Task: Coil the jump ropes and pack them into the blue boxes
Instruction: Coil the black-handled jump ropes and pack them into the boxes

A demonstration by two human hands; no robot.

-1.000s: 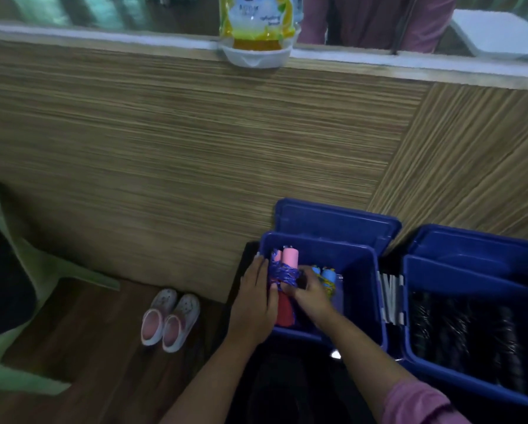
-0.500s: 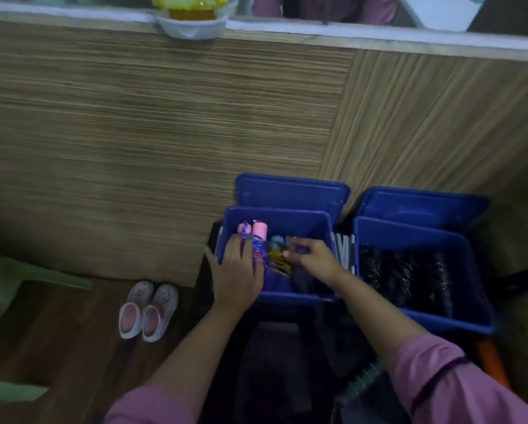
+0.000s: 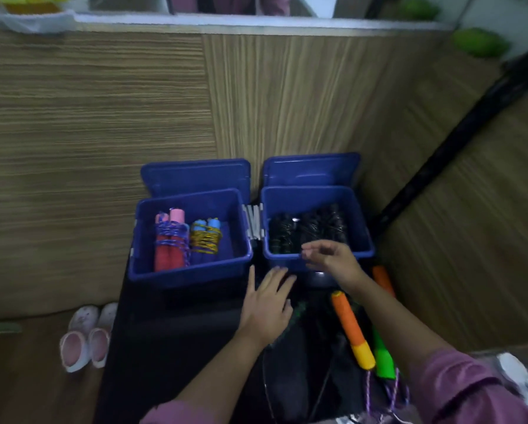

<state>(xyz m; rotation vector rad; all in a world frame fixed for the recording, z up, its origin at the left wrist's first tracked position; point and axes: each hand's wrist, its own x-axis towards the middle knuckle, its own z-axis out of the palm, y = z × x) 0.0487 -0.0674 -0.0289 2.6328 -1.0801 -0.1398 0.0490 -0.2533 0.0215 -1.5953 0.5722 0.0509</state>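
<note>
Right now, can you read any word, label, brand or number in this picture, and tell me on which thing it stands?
None can be read.
The yellow packet on the ledge at the top left is cut off and blurred; no print shows.
The left blue box, the right blue box and their lids show no label.
The pink and red rope handles and the orange handle show no lettering.
The white shoes show no brand.

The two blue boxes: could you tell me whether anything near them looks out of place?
Yes: an orange-and-yellow handle and a green handle, with purple cord loose below, lie outside the right blue box. The left blue box holds neatly wound bundles.
</note>
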